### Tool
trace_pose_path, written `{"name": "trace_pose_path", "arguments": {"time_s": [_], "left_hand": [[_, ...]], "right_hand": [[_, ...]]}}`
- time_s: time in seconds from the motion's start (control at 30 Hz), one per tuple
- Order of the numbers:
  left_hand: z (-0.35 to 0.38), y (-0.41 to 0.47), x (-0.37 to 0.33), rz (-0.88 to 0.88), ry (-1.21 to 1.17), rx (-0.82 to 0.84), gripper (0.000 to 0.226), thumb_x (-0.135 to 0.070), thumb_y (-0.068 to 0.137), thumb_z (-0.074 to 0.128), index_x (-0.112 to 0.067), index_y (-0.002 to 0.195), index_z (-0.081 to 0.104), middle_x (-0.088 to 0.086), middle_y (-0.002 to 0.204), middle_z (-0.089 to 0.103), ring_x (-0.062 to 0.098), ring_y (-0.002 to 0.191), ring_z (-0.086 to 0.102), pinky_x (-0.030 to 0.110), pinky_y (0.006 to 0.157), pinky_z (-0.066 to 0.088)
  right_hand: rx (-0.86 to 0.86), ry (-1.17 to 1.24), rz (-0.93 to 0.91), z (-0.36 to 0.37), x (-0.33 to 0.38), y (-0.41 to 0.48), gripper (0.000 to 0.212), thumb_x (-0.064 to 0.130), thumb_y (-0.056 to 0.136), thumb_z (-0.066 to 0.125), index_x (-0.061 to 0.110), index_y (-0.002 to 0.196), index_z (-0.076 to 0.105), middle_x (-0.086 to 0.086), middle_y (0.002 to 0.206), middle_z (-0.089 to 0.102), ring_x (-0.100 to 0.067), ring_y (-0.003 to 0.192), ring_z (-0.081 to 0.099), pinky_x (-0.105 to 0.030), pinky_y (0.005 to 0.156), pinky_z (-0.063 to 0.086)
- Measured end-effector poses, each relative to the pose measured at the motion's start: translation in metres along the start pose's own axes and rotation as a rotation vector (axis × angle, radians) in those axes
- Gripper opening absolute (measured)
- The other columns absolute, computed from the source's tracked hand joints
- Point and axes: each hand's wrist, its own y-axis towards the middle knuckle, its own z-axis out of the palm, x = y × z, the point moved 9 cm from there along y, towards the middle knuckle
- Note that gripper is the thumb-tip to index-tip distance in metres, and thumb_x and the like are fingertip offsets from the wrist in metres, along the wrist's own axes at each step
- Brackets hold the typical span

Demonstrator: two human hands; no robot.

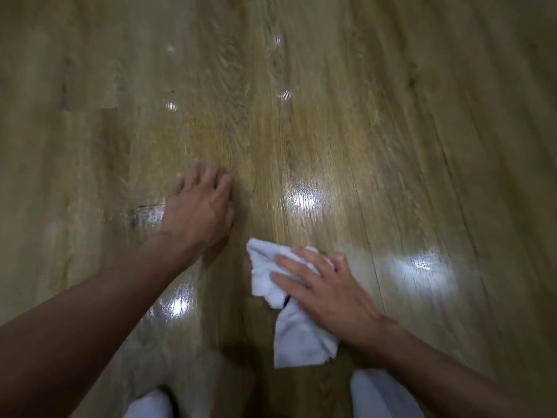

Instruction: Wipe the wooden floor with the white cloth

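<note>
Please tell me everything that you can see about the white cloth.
The white cloth is soft, towel-like fabric, crumpled and loosely folded, not spread flat. It lies on the glossy wooden floor, low in the view. The right hand presses it with flat fingers, covering its middle; one end trails back toward the person.

Open boards ahead of both hands: the glossy brown wooden plank floor (331,116) runs out wide there, just sheen and glare on it. Outward of the right hand (325,288), open planks; outward of the left hand (197,212), the same. Between the hands it narrows. The left hand is planted on the boards, fingers spread, and the crumpled white cloth (265,267) under the flat right hand reaches close to its wrist, leaving a thin strip of floor. Behind the hands it's tight: two knees in pale trousers (382,396) box in the near side, and the cloth's tail lies just ahead of the right knee.
</note>
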Motion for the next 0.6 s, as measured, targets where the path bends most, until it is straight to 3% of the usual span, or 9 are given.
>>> {"name": "trace_pose_path", "arguments": {"time_s": [0.07, 0.17, 0.27, 0.33, 0.47, 0.53, 0.6], "left_hand": [[0.006, 0.008, -0.018, 0.120, -0.062, 0.029, 0.048, -0.037, 0.088, 0.037, -0.015, 0.131, 0.037, 0.012, 0.143, 0.036, 0.039, 0.136, 0.032, 0.056, 0.105, 0.036], [0.009, 0.015, -0.049, 0.219, -0.085, 0.082, 0.051, -0.035, 0.092, 0.039, -0.022, 0.140, 0.031, 0.009, 0.149, 0.032, 0.034, 0.137, 0.031, 0.053, 0.107, 0.036], [0.015, 0.019, -0.061, 0.207, 0.009, 0.127, 0.052, -0.039, 0.093, 0.039, -0.028, 0.142, 0.027, 0.006, 0.148, 0.031, 0.031, 0.133, 0.032, 0.052, 0.103, 0.038], [0.010, 0.021, -0.062, 0.188, 0.003, 0.111, 0.049, -0.039, 0.091, 0.044, -0.028, 0.138, 0.036, 0.006, 0.144, 0.037, 0.031, 0.129, 0.037, 0.053, 0.096, 0.043], [0.005, 0.024, -0.067, 0.171, 0.012, 0.092, 0.043, -0.035, 0.087, 0.049, -0.024, 0.128, 0.046, 0.007, 0.134, 0.045, 0.033, 0.120, 0.045, 0.053, 0.088, 0.046], [0.004, 0.021, -0.072, 0.150, 0.011, 0.114, 0.044, -0.035, 0.088, 0.048, -0.020, 0.129, 0.045, 0.011, 0.135, 0.043, 0.035, 0.122, 0.041, 0.054, 0.093, 0.043], [0.003, 0.020, -0.077, 0.135, 0.006, 0.124, 0.044, -0.035, 0.091, 0.046, -0.018, 0.131, 0.043, 0.012, 0.140, 0.037, 0.034, 0.129, 0.035, 0.052, 0.102, 0.036]], "right_hand": [[-0.026, -0.042, 0.147, -0.003, -0.060, 0.002, 0.048, 0.023, 0.085, 0.041, 0.030, 0.132, 0.045, -0.001, 0.146, 0.044, -0.033, 0.127, 0.046, -0.046, 0.088, 0.036], [-0.046, 0.011, 0.610, -0.016, -0.174, 0.017, 0.047, 0.032, 0.083, 0.036, 0.030, 0.127, 0.052, -0.005, 0.143, 0.049, -0.035, 0.123, 0.048, -0.050, 0.091, 0.037], [-0.117, 0.088, 0.883, -0.018, -0.194, 0.025, 0.051, 0.042, 0.086, 0.035, 0.022, 0.126, 0.059, -0.006, 0.144, 0.046, -0.033, 0.128, 0.042, -0.048, 0.098, 0.030], [-0.151, 0.069, 0.797, -0.016, -0.142, 0.023, 0.053, 0.049, 0.086, 0.041, 0.019, 0.125, 0.059, -0.008, 0.143, 0.047, -0.034, 0.126, 0.043, -0.048, 0.097, 0.031], [-0.061, 0.061, 0.208, -0.010, -0.026, -0.018, 0.042, 0.044, 0.091, 0.051, 0.023, 0.127, 0.058, -0.002, 0.146, 0.046, -0.027, 0.129, 0.045, -0.044, 0.095, 0.036], [-0.028, 0.022, 0.061, -0.011, -0.045, -0.034, 0.038, 0.040, 0.090, 0.053, 0.028, 0.126, 0.056, 0.001, 0.144, 0.049, -0.026, 0.125, 0.048, -0.043, 0.092, 0.037], [-0.067, -0.100, 0.194, -0.011, -0.111, -0.038, 0.037, 0.037, 0.089, 0.048, 0.030, 0.125, 0.052, -0.001, 0.141, 0.053, -0.031, 0.114, 0.054, -0.043, 0.086, 0.041]]}}
